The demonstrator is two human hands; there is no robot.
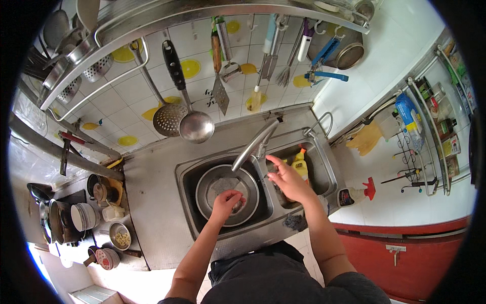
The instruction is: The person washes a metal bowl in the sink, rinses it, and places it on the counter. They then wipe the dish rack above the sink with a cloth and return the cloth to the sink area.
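Observation:
Over a round metal basin (200, 190) in the left bowl of the steel sink, my left hand (226, 205) is curled around a small shiny object (237, 207), mostly covered by the fingers. The basin holds water and a greyish mesh-like piece (224, 185). My right hand (290, 181) is raised beside the faucet (252, 146), above the divider and right bowl, with index finger and thumb apart. A tiny dark spot shows by its fingertips; what it is cannot be told. Behind it, a yellow bottle (300, 166) lies in the right bowl.
A dark scouring pad (295, 222) lies on the sink's front edge, and a spray bottle (351, 196) with a red trigger is to its right. A ladle (196, 127) and skimmer (169, 118) hang behind the counter. Pots and bowls (84, 216) stand at left.

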